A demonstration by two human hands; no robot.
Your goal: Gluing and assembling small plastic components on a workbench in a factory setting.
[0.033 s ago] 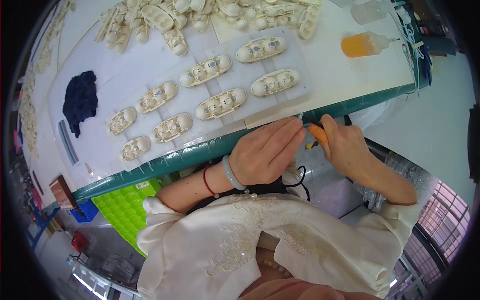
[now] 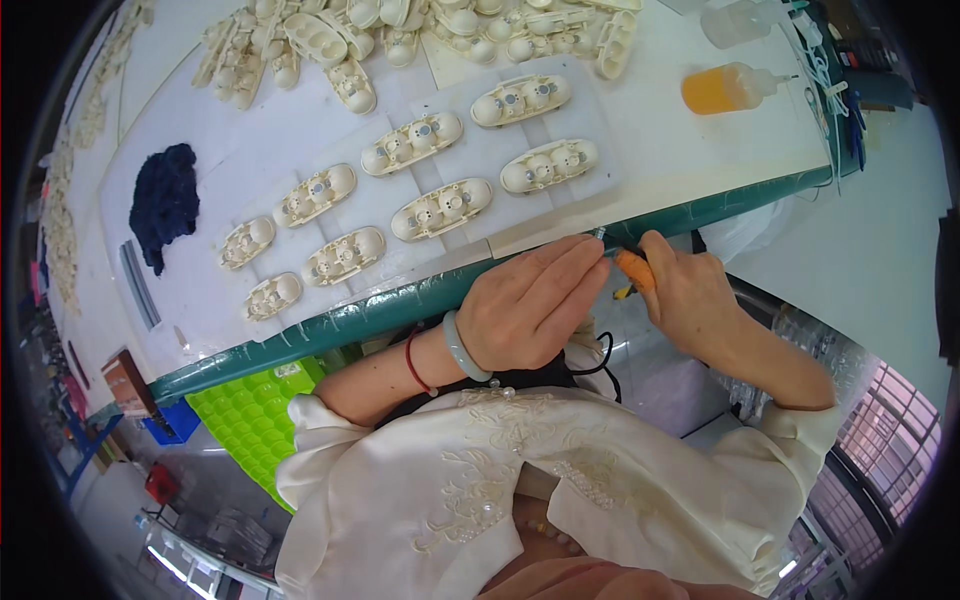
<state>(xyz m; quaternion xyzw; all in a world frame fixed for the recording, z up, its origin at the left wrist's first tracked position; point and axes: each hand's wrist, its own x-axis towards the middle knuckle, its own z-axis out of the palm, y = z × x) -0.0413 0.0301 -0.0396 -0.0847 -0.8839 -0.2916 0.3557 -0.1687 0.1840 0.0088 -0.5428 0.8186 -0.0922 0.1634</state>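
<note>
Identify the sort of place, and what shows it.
Probably a small-parts assembly workshop: matching cream pieces in two rows, a heap of similar parts behind, and a squeeze bottle of orange liquid.

Bright, even light covers the white tabletop [image 2: 720, 150], with soft, faint shadows. Small glints streak its green edge [image 2: 380, 308]. A bright strip [image 2: 165, 562] glares at lower left. Fisheye distortion bends the outer lines, the far-left margin looks soft, and the corners fall black.
</note>
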